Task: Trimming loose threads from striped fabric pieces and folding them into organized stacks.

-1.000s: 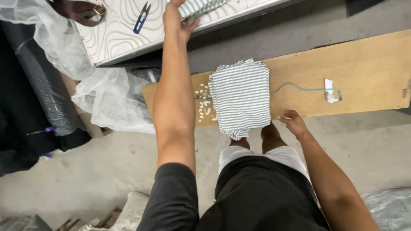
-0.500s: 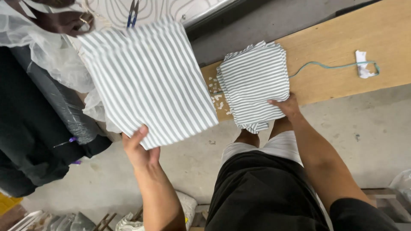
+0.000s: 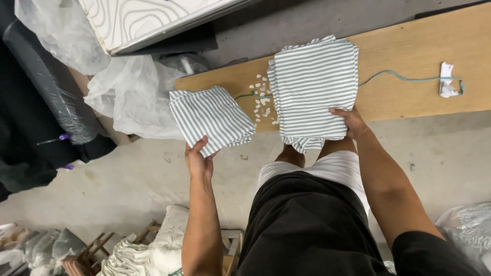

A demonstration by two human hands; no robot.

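My left hand (image 3: pixel 198 161) grips the near corner of a folded grey-and-white striped cloth (image 3: pixel 210 118), holding it over the left end of a long wooden board (image 3: pixel 409 56). A stack of the same striped cloths (image 3: pixel 313 87) lies on the board in front of me. My right hand (image 3: pixel 349 120) rests on the stack's near right corner, fingers pressed on the top piece. Small white scraps (image 3: pixel 262 98) are scattered on the board between the held cloth and the stack.
A teal cord (image 3: pixel 404 78) runs along the board to a white tag (image 3: pixel 446 81) at the right. Clear plastic sheeting (image 3: pixel 128 92) and a black wrapped roll (image 3: pixel 48 82) lie at the left. A patterned table edge (image 3: pixel 153 25) is beyond. Bundled white fabric (image 3: pixel 153 250) sits by my legs.
My left hand reached to the far table, came back with a striped cloth, and now holds it lower and folded smaller by the board's left end. My right hand moved onto the stack's near corner.
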